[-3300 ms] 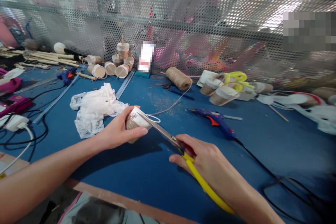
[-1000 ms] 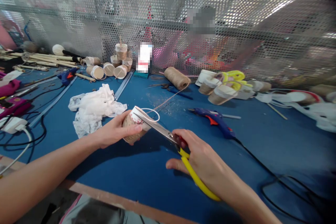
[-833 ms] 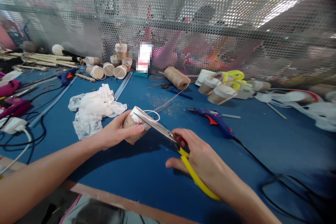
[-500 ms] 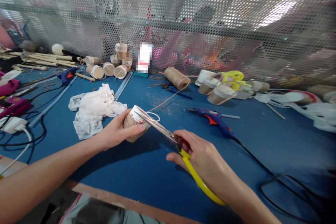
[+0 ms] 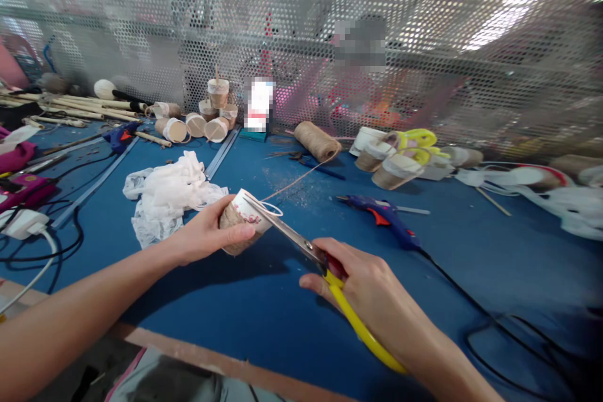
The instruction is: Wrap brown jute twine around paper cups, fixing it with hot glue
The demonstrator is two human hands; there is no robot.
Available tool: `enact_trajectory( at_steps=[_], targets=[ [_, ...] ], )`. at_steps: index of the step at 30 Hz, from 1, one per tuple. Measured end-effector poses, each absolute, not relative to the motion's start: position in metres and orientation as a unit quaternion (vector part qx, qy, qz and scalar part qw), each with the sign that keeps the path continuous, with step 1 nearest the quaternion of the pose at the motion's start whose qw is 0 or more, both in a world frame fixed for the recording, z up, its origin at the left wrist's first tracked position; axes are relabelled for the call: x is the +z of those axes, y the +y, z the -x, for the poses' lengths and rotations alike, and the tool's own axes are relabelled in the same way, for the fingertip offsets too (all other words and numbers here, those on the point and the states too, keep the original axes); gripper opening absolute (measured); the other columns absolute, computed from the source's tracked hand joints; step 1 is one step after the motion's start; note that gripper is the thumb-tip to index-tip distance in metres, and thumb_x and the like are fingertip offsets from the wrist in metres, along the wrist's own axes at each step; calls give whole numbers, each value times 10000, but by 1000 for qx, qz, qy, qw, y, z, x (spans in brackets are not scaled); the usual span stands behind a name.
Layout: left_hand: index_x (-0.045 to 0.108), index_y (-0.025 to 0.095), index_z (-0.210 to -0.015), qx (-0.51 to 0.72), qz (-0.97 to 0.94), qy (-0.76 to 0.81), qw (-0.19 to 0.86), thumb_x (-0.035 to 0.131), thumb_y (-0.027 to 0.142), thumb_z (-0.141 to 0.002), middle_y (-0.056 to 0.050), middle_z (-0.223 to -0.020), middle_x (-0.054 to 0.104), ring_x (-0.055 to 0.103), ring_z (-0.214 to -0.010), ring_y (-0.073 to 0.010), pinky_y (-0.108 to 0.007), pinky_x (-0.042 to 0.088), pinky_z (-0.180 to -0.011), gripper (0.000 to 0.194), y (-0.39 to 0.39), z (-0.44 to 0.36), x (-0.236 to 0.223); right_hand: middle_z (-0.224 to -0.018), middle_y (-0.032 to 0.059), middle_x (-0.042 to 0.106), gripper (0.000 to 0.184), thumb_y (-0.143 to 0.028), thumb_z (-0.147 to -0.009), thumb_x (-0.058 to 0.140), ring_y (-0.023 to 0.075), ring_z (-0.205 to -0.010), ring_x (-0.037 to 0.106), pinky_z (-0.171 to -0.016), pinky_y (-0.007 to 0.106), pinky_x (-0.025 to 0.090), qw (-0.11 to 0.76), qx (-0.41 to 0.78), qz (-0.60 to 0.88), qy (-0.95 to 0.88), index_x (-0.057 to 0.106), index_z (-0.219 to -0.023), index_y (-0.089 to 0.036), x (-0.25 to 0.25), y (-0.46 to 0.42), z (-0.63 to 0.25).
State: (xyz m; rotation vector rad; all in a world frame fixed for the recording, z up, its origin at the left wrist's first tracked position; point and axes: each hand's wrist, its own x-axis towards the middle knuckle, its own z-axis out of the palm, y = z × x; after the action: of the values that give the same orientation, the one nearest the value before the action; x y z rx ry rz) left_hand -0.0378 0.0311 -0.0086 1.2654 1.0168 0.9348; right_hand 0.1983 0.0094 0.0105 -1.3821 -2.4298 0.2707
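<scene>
**Trainee:** Where is the workpiece?

**Instructor:** The cup (image 5: 242, 216) is held above the blue table (image 5: 264, 320), tilted, near the middle of the work area. Its upper band is white with a reddish pattern; its lower part is brown and fibrous. A thin white loop (image 5: 279, 209) projects beside the rim.

**Trainee:** How is it secured?

**Instructor:** The left hand (image 5: 210, 235) is clamped on it: thumb across the near side, fingers mostly hidden behind. This probably steadies the wall against the tool while leaving the rim exposed.

**Trainee:** And the tool?

**Instructor:** The right hand (image 5: 365, 276) grips the scissors (image 5: 301, 240) by the handles, with the blades at the white band. Whether the blades are fully together cannot be told. The angle likely keeps the tips along the rim and the knuckles away from the cup.

**Trainee:** State the arm pose.

**Instructor:** The forearms enter from the lower corners and converge. The right thumb extends to the left, apart from the blades.

**Trainee:** Surroundings?

**Instructor:** Twine (image 5: 301, 178) runs from the spool (image 5: 315, 141) toward the cup; its near end is hidden. White lace (image 5: 169, 195) lies left of the cup, a blue glue gun (image 5: 389, 217) to the right, presumably within reach.
</scene>
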Motion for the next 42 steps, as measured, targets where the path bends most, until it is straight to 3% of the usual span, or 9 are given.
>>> enact_trajectory(
  at_steps=[3,8,16,23,42],
  targets=[
    [535,147,-1039,403,-508,400,647,667,418,-666,-87,-982,610,564,-865,-195,-279,442,-730,480,34,44,-7,-588,-29,512,293,-489,-785,524,102,-482,436,-474,219,377,168,89,476,-859,544,-825,-199,11,9,-197],
    [516,132,-971,354,-456,366,729,693,438,-637,-92,-850,614,595,-645,-173,-270,456,-541,487,36,45,-7,-681,-3,565,355,-523,-721,585,121,-541,500,-528,239,414,163,88,473,-862,530,-869,-206,6,14,-201],
    [517,142,-959,385,-530,394,645,653,322,-696,-12,-792,569,515,-677,-109,-243,417,-653,347,27,31,-8,-845,29,560,421,-449,-644,691,164,-718,541,-668,301,456,158,142,478,-852,492,-923,-203,2,16,-201],
    [492,137,-973,398,-552,436,589,625,341,-688,-42,-838,554,491,-744,-149,-266,408,-681,375,25,24,-7,-752,12,542,350,-487,-710,616,145,-626,510,-585,272,428,162,107,483,-854,496,-876,-204,4,15,-198],
    [483,128,-1029,402,-569,436,570,651,349,-683,-40,-830,587,532,-718,-144,-274,429,-667,444,28,31,-9,-632,-18,533,307,-484,-746,577,108,-509,458,-492,221,392,172,78,478,-858,540,-839,-195,7,11,-199]
  ],
)
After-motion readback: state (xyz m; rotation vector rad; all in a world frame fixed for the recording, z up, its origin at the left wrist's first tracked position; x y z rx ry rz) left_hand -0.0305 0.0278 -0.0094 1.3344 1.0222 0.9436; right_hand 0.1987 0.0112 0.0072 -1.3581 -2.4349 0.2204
